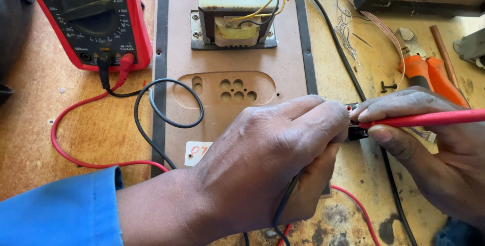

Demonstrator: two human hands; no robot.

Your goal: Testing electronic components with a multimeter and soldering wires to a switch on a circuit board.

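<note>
Here, right hand [429, 140] grip pinching slim red probe [419, 119], left hand [273, 160] grip closed round black lead [283, 205], scuffed wooden bench [91, 135].

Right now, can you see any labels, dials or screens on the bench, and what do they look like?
Meter: top left, red case, black face with a round dial ringed in small white markings; its screen is out of view.
Tag: small white label with red handwriting, on the brown board just above the left hand.
No packages or signs show.
</note>
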